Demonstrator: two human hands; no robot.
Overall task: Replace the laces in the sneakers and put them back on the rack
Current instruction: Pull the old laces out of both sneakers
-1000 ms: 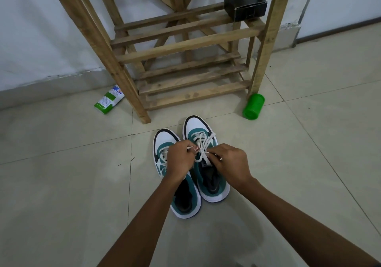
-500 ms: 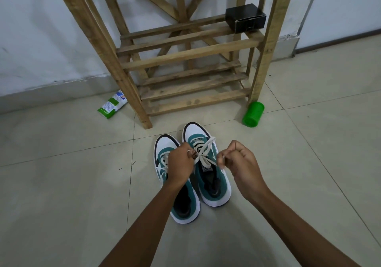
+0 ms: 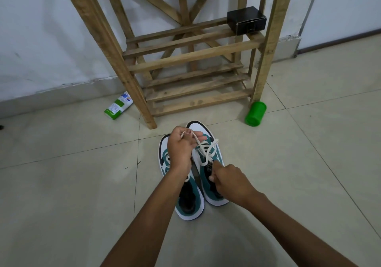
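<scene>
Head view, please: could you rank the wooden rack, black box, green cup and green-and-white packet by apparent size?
1. wooden rack
2. black box
3. green-and-white packet and green cup: look alike, so unranked.

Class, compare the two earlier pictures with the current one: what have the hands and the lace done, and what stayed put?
The left hand has pulled its cream lace end forward, toward the wooden rack; the right hand has drawn back toward the heel of the right teal-and-white sneaker, gripping its end. Both sneakers, the green cup and the black box stayed put.
</scene>
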